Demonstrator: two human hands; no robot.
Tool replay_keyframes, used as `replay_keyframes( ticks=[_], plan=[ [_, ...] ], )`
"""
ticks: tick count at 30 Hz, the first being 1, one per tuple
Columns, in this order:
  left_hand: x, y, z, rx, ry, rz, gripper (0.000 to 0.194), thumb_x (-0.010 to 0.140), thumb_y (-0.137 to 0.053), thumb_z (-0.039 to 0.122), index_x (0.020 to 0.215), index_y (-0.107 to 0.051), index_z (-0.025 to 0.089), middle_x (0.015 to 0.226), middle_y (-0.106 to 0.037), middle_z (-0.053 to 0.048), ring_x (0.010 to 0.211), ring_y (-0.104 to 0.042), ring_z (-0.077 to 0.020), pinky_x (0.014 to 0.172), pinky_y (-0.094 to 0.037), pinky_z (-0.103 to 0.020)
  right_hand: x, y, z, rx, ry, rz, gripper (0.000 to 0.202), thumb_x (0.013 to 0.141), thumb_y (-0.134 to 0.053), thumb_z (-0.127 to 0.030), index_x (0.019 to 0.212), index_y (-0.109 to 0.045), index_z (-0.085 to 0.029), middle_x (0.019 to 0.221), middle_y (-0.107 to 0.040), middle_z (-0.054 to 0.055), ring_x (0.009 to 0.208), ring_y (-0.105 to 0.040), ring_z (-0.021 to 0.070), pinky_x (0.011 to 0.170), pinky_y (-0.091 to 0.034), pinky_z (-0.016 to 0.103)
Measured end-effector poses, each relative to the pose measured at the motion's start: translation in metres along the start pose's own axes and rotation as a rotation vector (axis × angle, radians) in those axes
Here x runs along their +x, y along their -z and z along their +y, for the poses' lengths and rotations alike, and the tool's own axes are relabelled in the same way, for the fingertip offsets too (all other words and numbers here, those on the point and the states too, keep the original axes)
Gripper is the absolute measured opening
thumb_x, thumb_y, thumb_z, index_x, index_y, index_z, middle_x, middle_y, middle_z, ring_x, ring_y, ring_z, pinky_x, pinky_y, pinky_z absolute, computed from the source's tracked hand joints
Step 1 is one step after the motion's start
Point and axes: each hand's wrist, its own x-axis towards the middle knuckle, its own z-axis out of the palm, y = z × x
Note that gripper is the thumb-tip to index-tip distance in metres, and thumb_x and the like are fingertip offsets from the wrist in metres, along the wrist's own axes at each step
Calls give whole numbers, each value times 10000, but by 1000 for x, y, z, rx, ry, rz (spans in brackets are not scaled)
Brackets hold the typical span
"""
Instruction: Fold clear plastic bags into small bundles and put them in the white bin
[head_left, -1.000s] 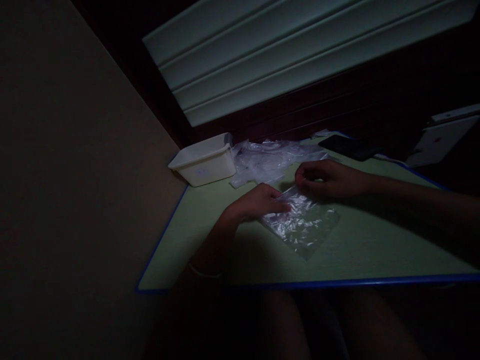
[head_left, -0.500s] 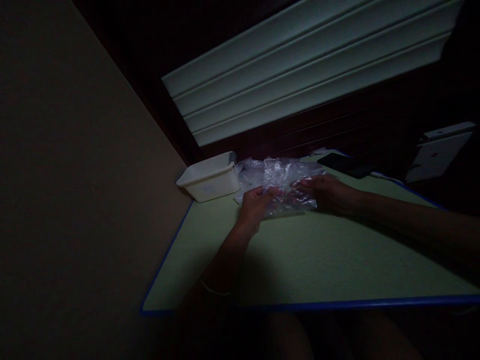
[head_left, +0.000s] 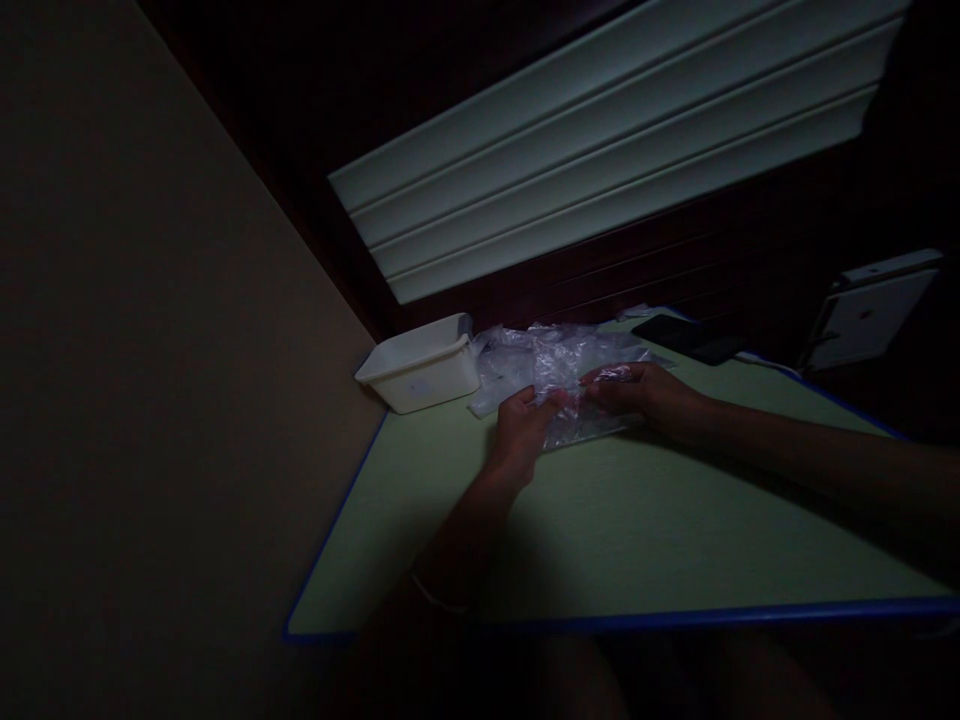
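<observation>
Crinkled clear plastic bags (head_left: 510, 365) lie in a loose pile at the back of the green table. My left hand (head_left: 521, 430) grips the near left part of one clear bag (head_left: 577, 428), its thumb on top. On the right side of the same bag, my right hand (head_left: 637, 395) pinches the plastic between thumb and fingers. Small reddish spots show near the fingertips, but the dim light hides what they are.
A white plastic bin (head_left: 424, 380) stands left of the bags. Behind my right hand lies a dark flat device (head_left: 686, 338) with a white cable. The green table (head_left: 637, 540) has a blue edge. A white tablet-like object (head_left: 874, 315) is at the far right.
My left hand has shifted slightly right and nearer to my right hand. My right hand has moved a little left, so the fingertips are closer together on the plastic.
</observation>
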Motion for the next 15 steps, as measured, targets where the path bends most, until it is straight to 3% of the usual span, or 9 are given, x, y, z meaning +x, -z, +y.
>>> replay_keyframes(
  ticks=[7,15],
  plan=[
    [1,-1,-2,-2,22,34,397,677,-794,381,958,-679,125,859,-724,-91,701,-657,-164,752,-508,-311,-1,-4,-4,-17,10,33,339,574,-849,-384,771,-690,-158,709,-666,13,616,-562,121,598,-436,266],
    [5,8,2,0,154,-93,380,611,-837,316,891,-709,92,803,-718,-91,664,-650,-155,749,-512,-327,-2,2,-3,-149,-10,-6,382,597,-825,-451,771,-683,-143,655,-633,14,538,-518,100,494,-393,244]
  ],
)
